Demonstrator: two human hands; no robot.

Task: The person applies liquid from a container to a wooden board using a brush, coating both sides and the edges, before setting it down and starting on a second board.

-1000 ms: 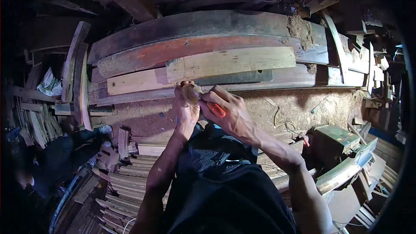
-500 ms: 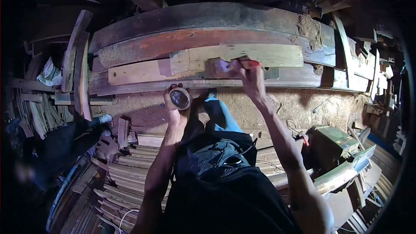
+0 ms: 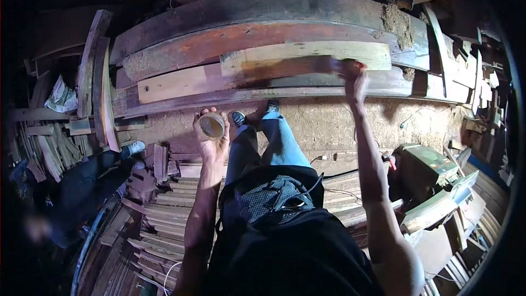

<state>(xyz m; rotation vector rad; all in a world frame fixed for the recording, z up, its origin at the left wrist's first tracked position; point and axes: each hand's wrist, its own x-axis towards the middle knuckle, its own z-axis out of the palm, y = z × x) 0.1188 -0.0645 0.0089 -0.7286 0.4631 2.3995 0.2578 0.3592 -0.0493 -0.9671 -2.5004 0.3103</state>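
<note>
My left hand (image 3: 212, 147) is wrapped round a small round cup (image 3: 212, 126) with some liquid in it, held up in front of the bench. My right hand (image 3: 356, 81) grips a paintbrush, its reddish handle (image 3: 359, 64) partly showing; hand and bristles are smeared by motion. The brush is at the lower edge of a pale wooden board (image 3: 307, 50). Along that board's lower side runs a dark brown wet-looking band (image 3: 285, 69). Left of it lies another light plank (image 3: 178, 84).
Thick dark and reddish timbers (image 3: 219, 44) form the bench beneath the boards. Upright planks (image 3: 102, 87) stand at its left. Stacked slats (image 3: 178, 208) lie behind me on the left, a boxy machine (image 3: 427, 164) on the right. Another person's leg and shoe (image 3: 134, 147) are at left.
My right hand has swept the brush rightward along the board, and a longer dark band shows. My left hand with the cup has shifted slightly left. The view has tilted a little.
</note>
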